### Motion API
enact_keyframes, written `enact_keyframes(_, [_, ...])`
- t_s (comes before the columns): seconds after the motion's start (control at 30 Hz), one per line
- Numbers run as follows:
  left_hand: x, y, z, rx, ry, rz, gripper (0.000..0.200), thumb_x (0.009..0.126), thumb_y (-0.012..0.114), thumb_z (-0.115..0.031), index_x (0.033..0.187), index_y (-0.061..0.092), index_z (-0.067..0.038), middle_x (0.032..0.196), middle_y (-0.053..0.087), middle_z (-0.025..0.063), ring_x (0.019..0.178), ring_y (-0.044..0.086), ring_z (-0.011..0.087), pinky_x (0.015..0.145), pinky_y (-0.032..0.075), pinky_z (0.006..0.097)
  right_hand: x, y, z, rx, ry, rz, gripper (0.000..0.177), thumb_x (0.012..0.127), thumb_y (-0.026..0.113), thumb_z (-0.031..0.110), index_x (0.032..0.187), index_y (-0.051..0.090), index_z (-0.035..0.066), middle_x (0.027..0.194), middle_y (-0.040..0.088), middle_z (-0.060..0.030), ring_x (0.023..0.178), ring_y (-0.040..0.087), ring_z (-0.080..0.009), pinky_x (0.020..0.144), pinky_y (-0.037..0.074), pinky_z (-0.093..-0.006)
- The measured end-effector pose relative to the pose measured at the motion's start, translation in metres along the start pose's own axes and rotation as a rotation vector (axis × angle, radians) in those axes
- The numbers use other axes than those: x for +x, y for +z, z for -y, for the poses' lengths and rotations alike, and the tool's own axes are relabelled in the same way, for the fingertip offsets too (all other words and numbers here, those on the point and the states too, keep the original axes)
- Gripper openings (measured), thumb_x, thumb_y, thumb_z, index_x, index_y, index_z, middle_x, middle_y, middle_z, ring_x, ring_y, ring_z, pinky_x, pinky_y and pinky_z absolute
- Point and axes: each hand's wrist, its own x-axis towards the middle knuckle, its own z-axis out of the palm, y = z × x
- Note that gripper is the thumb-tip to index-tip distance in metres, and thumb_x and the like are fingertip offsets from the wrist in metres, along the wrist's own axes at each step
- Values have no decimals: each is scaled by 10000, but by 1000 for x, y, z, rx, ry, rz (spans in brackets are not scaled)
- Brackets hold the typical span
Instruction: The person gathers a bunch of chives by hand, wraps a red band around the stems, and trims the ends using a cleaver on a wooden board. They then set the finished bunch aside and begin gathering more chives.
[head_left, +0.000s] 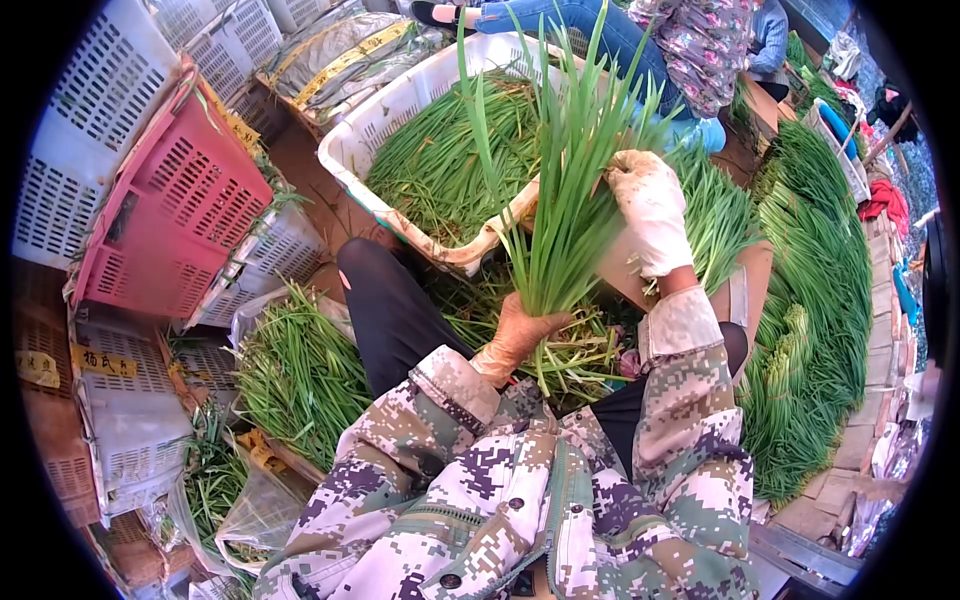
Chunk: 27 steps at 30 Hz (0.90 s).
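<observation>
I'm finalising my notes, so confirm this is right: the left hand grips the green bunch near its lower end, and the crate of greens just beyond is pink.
The colour is wrong: the head view shows the crate of greens just beyond is white. The left hand does grip the green bunch near its lower end.

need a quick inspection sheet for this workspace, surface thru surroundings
surface: brown floor shows left of the white crate
job's things: long-leaved green bunch, held upright; more greens in the white crate
clutter: loose stalks and scraps between the knees
hands: left hand grips the bunch low; gloved right hand is beside its leaves, contact unclear
cables: nothing seen
surroundings: pink crate at left, piled greens at right, another person beyond
</observation>
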Motion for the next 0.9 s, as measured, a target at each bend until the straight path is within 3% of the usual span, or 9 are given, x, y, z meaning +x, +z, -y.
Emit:
enact_keyframes(0.2, [-1, 1, -5, -91, 0, -25, 251, 727, 742, 32, 951, 629, 16, 788, 665, 73, 552, 584, 124, 492, 465, 243, -22, -24, 2, 125, 44, 53, 140, 821, 685, 173, 925, 694, 81, 925, 663, -84, 869, 622, -216, 793, 476, -307])
enact_keyframes(0.3, [1, 1, -4, -106, -4, -85, 229, 732, 738, 35, 932, 627, 14, 774, 662, 74, 548, 588, 128, 492, 471, 250, -40, -34, 4, 235, -100, -58, 84, 824, 688, 101, 902, 698, 71, 978, 666, -51, 921, 622, -173, 834, 474, -283])
enact_keyframes(0.4, [1, 0, -7, -103, -11, -89, 215, 739, 735, 33, 924, 627, 11, 760, 660, 72, 547, 592, 134, 493, 479, 257, -56, -46, 14, 362, -66, -101, 132, 777, 717, 57, 905, 689, 72, 966, 662, -67, 915, 629, -217, 810, 489, -295])
enact_keyframes(0.67, [3, -4, -3, -137, 28, -129, 209, 740, 734, 20, 917, 625, 6, 754, 652, 66, 537, 584, 137, 500, 482, 266, -80, -90, 44, 556, 61, -165, 166, 795, 666, -60, 952, 690, -12, 1100, 646, -104, 951, 614, -176, 835, 495, -285])
enact_keyframes(0.8, [4, -5, -3, -153, 36, -129, 211, 739, 728, 29, 918, 619, 2, 749, 647, 61, 539, 587, 141, 503, 487, 272, -89, -116, 52, 520, 50, -207, 174, 784, 669, -59, 952, 689, -16, 1092, 656, -116, 997, 614, -184, 855, 497, -268])
enact_keyframes(0.9, [4, -7, -6, -139, 31, -141, 212, 739, 731, 33, 916, 619, 1, 743, 647, 59, 539, 589, 141, 505, 490, 270, -98, -131, 57, 662, 63, -271, 160, 769, 702, -9, 928, 692, -14, 1085, 650, -138, 1005, 609, -213, 874, 498, -325])
